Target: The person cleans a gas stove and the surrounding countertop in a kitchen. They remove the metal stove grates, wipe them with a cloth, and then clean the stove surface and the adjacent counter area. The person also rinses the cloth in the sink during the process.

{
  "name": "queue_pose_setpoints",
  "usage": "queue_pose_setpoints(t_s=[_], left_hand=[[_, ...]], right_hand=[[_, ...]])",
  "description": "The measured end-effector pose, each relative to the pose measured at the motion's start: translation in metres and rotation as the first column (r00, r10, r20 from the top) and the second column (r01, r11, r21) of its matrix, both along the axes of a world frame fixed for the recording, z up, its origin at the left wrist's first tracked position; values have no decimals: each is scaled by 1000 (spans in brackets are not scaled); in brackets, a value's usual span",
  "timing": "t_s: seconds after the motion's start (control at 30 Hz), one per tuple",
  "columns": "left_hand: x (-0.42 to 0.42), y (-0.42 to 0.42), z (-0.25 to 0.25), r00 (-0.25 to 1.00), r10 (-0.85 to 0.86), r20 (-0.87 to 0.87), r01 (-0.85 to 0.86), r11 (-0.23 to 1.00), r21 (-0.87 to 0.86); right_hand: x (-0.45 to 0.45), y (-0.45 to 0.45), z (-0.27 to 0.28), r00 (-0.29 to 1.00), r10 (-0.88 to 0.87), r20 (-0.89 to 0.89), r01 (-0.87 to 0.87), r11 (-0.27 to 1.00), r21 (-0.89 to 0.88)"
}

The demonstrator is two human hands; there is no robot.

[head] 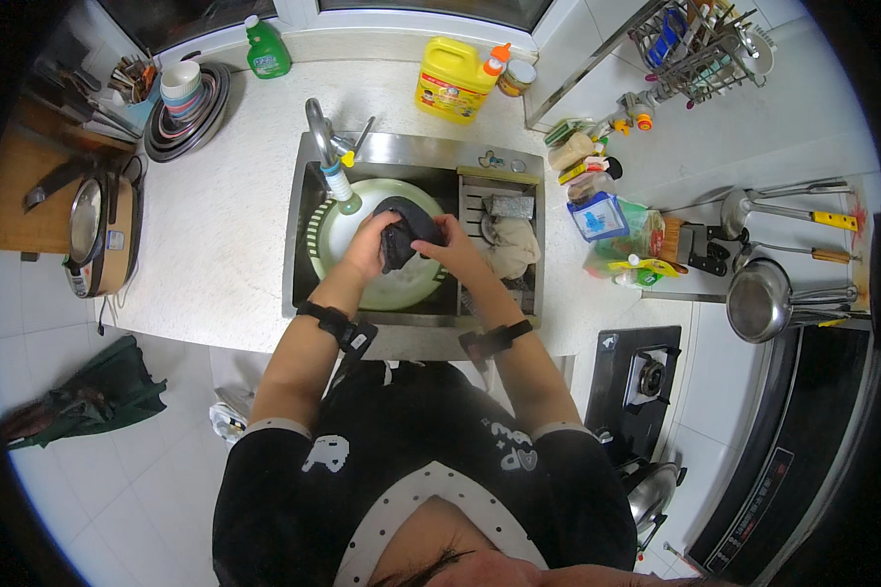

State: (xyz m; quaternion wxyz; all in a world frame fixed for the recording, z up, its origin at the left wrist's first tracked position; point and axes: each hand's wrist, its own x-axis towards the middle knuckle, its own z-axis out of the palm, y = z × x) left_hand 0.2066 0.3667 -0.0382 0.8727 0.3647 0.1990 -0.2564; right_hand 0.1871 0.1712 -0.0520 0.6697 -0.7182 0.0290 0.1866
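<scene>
Both of my hands hold a dark, wet-looking cloth item (407,220) above a pale green plastic basin (396,293). My left hand (371,242) grips its left side. My right hand (448,242) has its fingers and thumb on the right side. The basin sits in the left bowl of a stainless steel sink (418,144) and has whitish liquid in it. The faucet (317,121), with a flexible spout end (336,183), stands over the basin's upper left. What the palms cover is hidden.
A slotted rack with a beige cloth (515,246) fills the sink's right side. Behind stand a yellow jug (451,81) and a green spray bottle (267,50). Stacked bowls (187,139) are at left; packets (598,216), a knife block (674,241) and a gas stove (631,381) are at right.
</scene>
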Motion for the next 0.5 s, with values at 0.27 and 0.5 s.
queue_pose_setpoints(t_s=[0.27, 0.5], left_hand=[[-1, -29, -6, 987, 55, -152, -67, 995, -72], [-16, -5, -30, 947, -291, 134, 247, 930, 273]], right_hand=[[-4, 27, -19, 999, 48, 13, -49, 984, 173], [-2, 9, -36, 764, 177, -621, 218, 835, 506]])
